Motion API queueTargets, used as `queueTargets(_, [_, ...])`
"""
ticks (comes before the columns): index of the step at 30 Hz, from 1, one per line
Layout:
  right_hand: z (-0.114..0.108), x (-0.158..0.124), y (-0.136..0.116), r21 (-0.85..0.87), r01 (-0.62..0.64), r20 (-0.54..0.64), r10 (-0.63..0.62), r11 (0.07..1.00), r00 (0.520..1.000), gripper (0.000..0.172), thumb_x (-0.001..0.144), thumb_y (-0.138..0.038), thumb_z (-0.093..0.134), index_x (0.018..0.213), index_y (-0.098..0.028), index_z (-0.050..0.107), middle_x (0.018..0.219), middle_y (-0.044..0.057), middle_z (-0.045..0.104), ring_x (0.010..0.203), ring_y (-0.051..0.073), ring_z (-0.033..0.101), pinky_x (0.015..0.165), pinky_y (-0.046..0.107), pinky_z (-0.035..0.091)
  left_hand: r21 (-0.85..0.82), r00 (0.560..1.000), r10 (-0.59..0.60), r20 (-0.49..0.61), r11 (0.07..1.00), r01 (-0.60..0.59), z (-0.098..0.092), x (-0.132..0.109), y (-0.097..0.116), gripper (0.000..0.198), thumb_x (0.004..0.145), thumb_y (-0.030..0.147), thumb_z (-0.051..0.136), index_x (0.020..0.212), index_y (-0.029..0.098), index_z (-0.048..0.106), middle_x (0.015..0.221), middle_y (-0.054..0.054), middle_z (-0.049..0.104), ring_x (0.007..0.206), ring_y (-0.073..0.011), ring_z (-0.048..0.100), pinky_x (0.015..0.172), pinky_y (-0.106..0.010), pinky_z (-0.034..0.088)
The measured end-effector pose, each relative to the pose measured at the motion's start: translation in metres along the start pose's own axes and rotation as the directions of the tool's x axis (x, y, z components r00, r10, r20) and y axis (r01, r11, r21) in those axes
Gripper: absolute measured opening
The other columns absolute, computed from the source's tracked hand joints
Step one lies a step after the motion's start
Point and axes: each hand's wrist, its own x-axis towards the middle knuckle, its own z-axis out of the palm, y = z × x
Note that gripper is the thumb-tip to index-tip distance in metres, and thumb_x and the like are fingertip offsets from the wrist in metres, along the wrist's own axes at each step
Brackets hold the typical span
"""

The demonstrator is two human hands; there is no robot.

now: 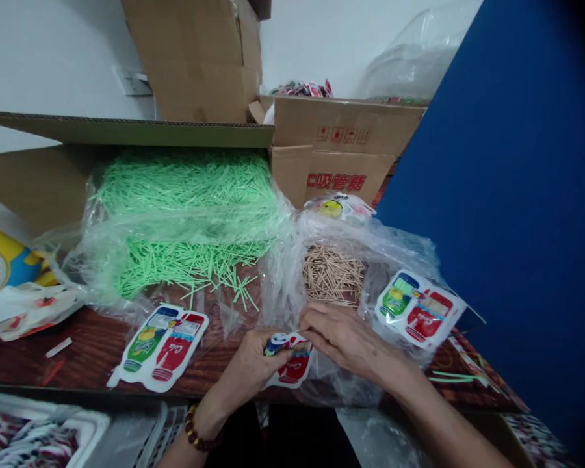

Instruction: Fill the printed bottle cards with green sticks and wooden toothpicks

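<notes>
My left hand [259,364], with a beaded bracelet on the wrist, is closed on a small packet [292,369] printed with a red cola bottle and a green bottle. At the packet's upper edge is my right hand [341,338], its fingers pinched together; what they hold, if anything, is hidden. Just behind my hands lies a pile of brown sticks [332,276] on clear plastic. Similar packets lie on either side, a left packet [162,348] on the table and a right packet [416,309] on the plastic.
Many green sticks [190,188] spill from an open cardboard box [34,182] at the back left. Another carton [346,143] stands behind the brown sticks. A blue panel [497,195] bounds the right side. Loose green sticks [455,377] lie at the table's right edge.
</notes>
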Motion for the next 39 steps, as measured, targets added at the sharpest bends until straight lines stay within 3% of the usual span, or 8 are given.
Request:
queueTargets(10, [-0.001, -0.004, 0.021, 0.416, -0.037, -0.259, 0.157, 0.909, 0.953, 0.011, 0.090, -0.020, 0.050, 0.083, -0.019, 0.058, 0.086, 0.002, 0.060, 0.081, 0.015, 0.056, 0.074, 0.027, 0.043, -0.223, 0.986, -0.164, 0.035, 0.960, 0.168, 0.002, 0.000, -0.005, 0.023, 0.074, 0.034, 0.069, 0.075, 0.011, 0.068, 0.061, 0.002, 0.054, 0.056, -0.0107, 0.043, 0.050, -0.020, 0.034])
queueTargets(15, [-0.015, 0.003, 0.070, 0.521, -0.186, -0.430, 0.444, 0.833, 0.786, 0.015, 0.088, -0.030, 0.052, 0.081, -0.018, 0.059, 0.073, 0.001, 0.061, 0.069, 0.015, 0.057, 0.066, 0.027, 0.043, -0.274, 0.973, -0.224, 0.048, 0.934, 0.229, 0.005, -0.001, -0.009, 0.027, 0.071, 0.036, 0.073, 0.069, 0.010, 0.066, 0.060, 0.001, 0.056, 0.054, -0.0106, 0.047, 0.051, -0.021, 0.039])
queueTargets(18, [-0.020, 0.009, 0.091, 0.396, -0.381, -0.461, 0.540, 0.835, 0.704, 0.015, 0.085, -0.030, 0.055, 0.086, -0.017, 0.061, 0.075, 0.003, 0.064, 0.066, 0.017, 0.057, 0.066, 0.030, 0.044, -0.320, 0.971, -0.231, 0.058, 0.917, 0.237, 0.006, -0.001, -0.008, 0.026, 0.071, 0.036, 0.073, 0.074, 0.010, 0.068, 0.062, -0.001, 0.061, 0.056, -0.0123, 0.052, 0.053, -0.022, 0.042])
queueTargets(21, [-0.015, 0.008, 0.079, 0.261, -0.328, -0.406, 0.412, 0.908, 0.816, 0.013, 0.085, -0.027, 0.057, 0.091, -0.019, 0.065, 0.089, 0.005, 0.065, 0.081, 0.019, 0.060, 0.076, 0.034, 0.045, -0.360, 0.974, -0.214, 0.068, 0.905, 0.224, 0.005, 0.000, -0.005, 0.024, 0.071, 0.034, 0.074, 0.076, 0.011, 0.070, 0.068, -0.002, 0.066, 0.060, -0.0139, 0.056, 0.058, -0.023, 0.045])
queueTargets(23, [-0.007, 0.003, 0.056, 0.353, -0.152, -0.268, 0.256, 0.923, 0.929, 0.014, 0.089, -0.027, 0.054, 0.091, -0.020, 0.066, 0.097, 0.005, 0.065, 0.092, 0.018, 0.060, 0.083, 0.034, 0.046, -0.360, 0.977, -0.205, 0.066, 0.908, 0.215, 0.004, 0.002, -0.004, 0.023, 0.071, 0.033, 0.074, 0.076, 0.011, 0.070, 0.069, -0.002, 0.066, 0.062, -0.0140, 0.057, 0.059, -0.023, 0.045])
queueTargets(25, [0.001, -0.002, 0.034, 0.463, -0.054, -0.178, 0.152, 0.885, 0.972, 0.017, 0.092, -0.027, 0.051, 0.092, -0.022, 0.067, 0.105, 0.004, 0.064, 0.100, 0.017, 0.059, 0.089, 0.034, 0.045, -0.344, 0.980, -0.191, 0.062, 0.917, 0.200, 0.002, 0.003, -0.004, 0.023, 0.071, 0.033, 0.074, 0.075, 0.011, 0.069, 0.066, -0.001, 0.066, 0.060, -0.0130, 0.056, 0.058, -0.022, 0.045])
queueTargets(30, [0.016, -0.006, 0.012, 0.514, -0.025, -0.083, 0.078, 0.858, 0.994, 0.018, 0.092, -0.026, 0.051, 0.094, -0.023, 0.069, 0.108, 0.004, 0.064, 0.099, 0.016, 0.059, 0.090, 0.034, 0.045, -0.334, 0.990, -0.136, 0.047, 0.932, 0.144, -0.001, 0.003, -0.006, 0.021, 0.072, 0.032, 0.073, 0.076, 0.012, 0.070, 0.068, 0.000, 0.066, 0.062, -0.0134, 0.056, 0.061, -0.023, 0.045])
queueTargets(39, [0.014, -0.006, 0.015, 0.561, -0.034, -0.140, 0.135, 0.827, 0.981, 0.016, 0.092, -0.027, 0.051, 0.093, -0.021, 0.066, 0.091, 0.002, 0.066, 0.085, 0.014, 0.060, 0.078, 0.030, 0.047, -0.335, 0.985, -0.147, 0.088, 0.927, 0.168, 0.002, 0.000, 0.010, 0.020, 0.074, 0.031, 0.072, 0.082, 0.013, 0.073, 0.072, -0.002, 0.069, 0.064, -0.0146, 0.059, 0.063, -0.025, 0.046])
